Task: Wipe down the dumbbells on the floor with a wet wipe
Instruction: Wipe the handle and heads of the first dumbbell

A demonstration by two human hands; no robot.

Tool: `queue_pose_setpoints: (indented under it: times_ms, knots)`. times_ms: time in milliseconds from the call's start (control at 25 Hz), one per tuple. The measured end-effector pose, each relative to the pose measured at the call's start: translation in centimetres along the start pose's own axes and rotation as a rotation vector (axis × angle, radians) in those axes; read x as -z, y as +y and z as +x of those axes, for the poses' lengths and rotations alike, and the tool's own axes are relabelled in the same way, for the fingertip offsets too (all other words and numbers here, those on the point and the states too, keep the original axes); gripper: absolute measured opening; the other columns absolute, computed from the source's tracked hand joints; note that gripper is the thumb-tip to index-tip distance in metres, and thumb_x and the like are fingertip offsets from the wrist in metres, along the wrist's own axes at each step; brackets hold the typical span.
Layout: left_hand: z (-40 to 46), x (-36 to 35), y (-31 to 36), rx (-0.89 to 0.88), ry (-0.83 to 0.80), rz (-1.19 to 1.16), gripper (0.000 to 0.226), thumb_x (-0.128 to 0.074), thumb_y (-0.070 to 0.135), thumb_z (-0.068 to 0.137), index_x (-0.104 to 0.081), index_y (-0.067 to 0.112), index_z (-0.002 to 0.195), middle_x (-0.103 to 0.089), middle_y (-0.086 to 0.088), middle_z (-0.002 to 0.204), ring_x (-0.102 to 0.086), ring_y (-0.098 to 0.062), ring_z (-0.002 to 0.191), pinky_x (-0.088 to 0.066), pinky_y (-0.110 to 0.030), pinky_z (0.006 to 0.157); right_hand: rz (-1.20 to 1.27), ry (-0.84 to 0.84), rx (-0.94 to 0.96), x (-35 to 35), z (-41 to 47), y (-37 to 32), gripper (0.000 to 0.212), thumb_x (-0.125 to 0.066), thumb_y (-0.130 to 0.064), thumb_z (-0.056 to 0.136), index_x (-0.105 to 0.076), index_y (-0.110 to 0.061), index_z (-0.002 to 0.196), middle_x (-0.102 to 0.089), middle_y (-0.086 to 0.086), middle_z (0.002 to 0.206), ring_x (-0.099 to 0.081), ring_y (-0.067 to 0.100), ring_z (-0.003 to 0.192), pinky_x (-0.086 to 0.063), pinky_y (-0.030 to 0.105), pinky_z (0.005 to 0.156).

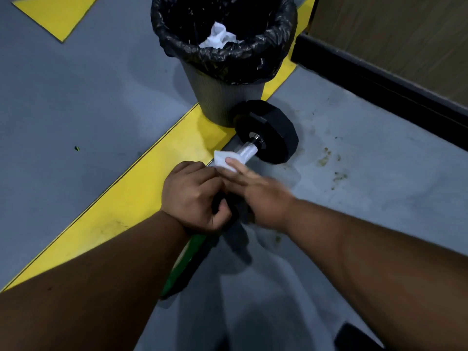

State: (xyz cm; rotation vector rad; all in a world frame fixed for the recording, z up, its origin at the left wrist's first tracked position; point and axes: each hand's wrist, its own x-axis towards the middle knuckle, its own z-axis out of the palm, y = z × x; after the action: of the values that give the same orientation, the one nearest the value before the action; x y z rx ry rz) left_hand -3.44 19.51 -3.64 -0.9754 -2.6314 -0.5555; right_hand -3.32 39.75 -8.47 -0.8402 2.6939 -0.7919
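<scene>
Bin (228, 102) touches dumbbell (268, 135); left hand (195, 196) grips it, flat right hand (255, 191) presses wipe (225, 160).

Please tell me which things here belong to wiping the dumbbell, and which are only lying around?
Belong to the job:
- dumbbell
- wet wipe, pressed on the handle by the right hand
- left hand, gripping the near end

Only lying about:
- trash bin with crumpled white wipes or tissue inside
- green object under the left arm
- yellow floor stripe
</scene>
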Motion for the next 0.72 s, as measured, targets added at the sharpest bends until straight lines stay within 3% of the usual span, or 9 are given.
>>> queue_pose_setpoints:
  times_ms: [80, 160, 240, 360, 480, 600, 720]
  knots:
    - [0.0, 0.1, -0.1, 0.012, -0.009, -0.009, 0.015, -0.055, 0.026, 0.070, -0.064, 0.015, 0.068, -0.056, -0.004, 0.065, -0.052, -0.033, 0.059, -0.045, -0.036, 0.064, -0.040, -0.008, -0.208, 2.7, 1.4, 1.5, 0.101, -0.058, 0.007, 0.087, -0.014, -0.036, 0.167, 0.000, -0.019, 0.175, -0.004, 0.007, 0.161, -0.043, 0.035, 0.118]
    - [-0.1, 0.1, -0.4, 0.019, -0.017, -0.018, 0.014, -0.055, 0.026, 0.070, -0.065, 0.016, 0.068, -0.057, -0.004, 0.066, -0.052, -0.033, 0.060, -0.045, -0.035, 0.065, -0.045, 0.023, -0.307, 3.1, 1.9, 1.2, 0.105, -0.052, 0.013, 0.083, -0.010, -0.032, 0.168, 0.005, -0.020, 0.174, 0.012, 0.003, 0.160, -0.027, 0.031, 0.127]
    - [-0.1, 0.2, -0.6, 0.033, -0.020, -0.020, 0.016, -0.054, 0.026, 0.071, -0.064, 0.014, 0.067, -0.057, -0.005, 0.065, -0.051, -0.033, 0.059, -0.044, -0.035, 0.064, -0.018, 0.038, -0.220, 1.0, 1.4, -0.2, 0.108, -0.056, 0.012, 0.081, -0.010, -0.034, 0.167, 0.004, -0.021, 0.174, 0.017, 0.005, 0.159, -0.039, 0.031, 0.120]
    - [0.2, 0.3, -1.0, 0.059, -0.022, -0.013, 0.021, -0.053, 0.027, 0.075, -0.060, 0.009, 0.068, -0.054, -0.008, 0.063, -0.049, -0.034, 0.058, -0.041, -0.036, 0.060, 0.122, 0.060, -0.030, -2.3, 0.1, -2.4, 0.103, -0.054, 0.010, 0.085, -0.016, -0.042, 0.165, -0.003, -0.026, 0.172, 0.013, 0.001, 0.158, -0.057, 0.033, 0.094]
    - [0.3, 0.5, -1.1, 0.076, -0.025, -0.007, 0.019, -0.053, 0.026, 0.073, -0.060, 0.010, 0.067, -0.053, -0.007, 0.062, -0.049, -0.034, 0.058, -0.040, -0.035, 0.060, -0.026, 0.001, -0.087, -1.0, 0.7, -2.4, 0.098, -0.053, 0.003, 0.092, -0.008, -0.044, 0.166, 0.012, -0.032, 0.169, 0.015, -0.005, 0.155, -0.042, 0.025, 0.088]
    - [0.4, 0.7, -0.2, 0.083, -0.042, -0.003, 0.015, -0.054, 0.027, 0.070, -0.062, 0.015, 0.066, -0.055, -0.004, 0.062, -0.050, -0.033, 0.059, -0.041, -0.034, 0.062, -0.213, 0.035, -0.331, 1.9, 1.3, -0.5, 0.095, -0.049, 0.006, 0.094, -0.006, -0.036, 0.167, 0.009, -0.018, 0.175, 0.013, 0.008, 0.160, -0.045, 0.033, 0.111]
    - [0.0, 0.1, 1.5, 0.060, -0.093, 0.061, 0.017, -0.059, 0.032, 0.071, -0.062, 0.017, 0.065, -0.056, -0.003, 0.064, -0.051, -0.032, 0.060, -0.039, -0.034, 0.065, -0.269, -0.022, -0.290, 3.3, 1.7, -0.3, 0.076, -0.049, -0.001, 0.100, -0.025, -0.029, 0.165, -0.012, -0.011, 0.175, 0.000, 0.015, 0.162, -0.044, 0.039, 0.115]
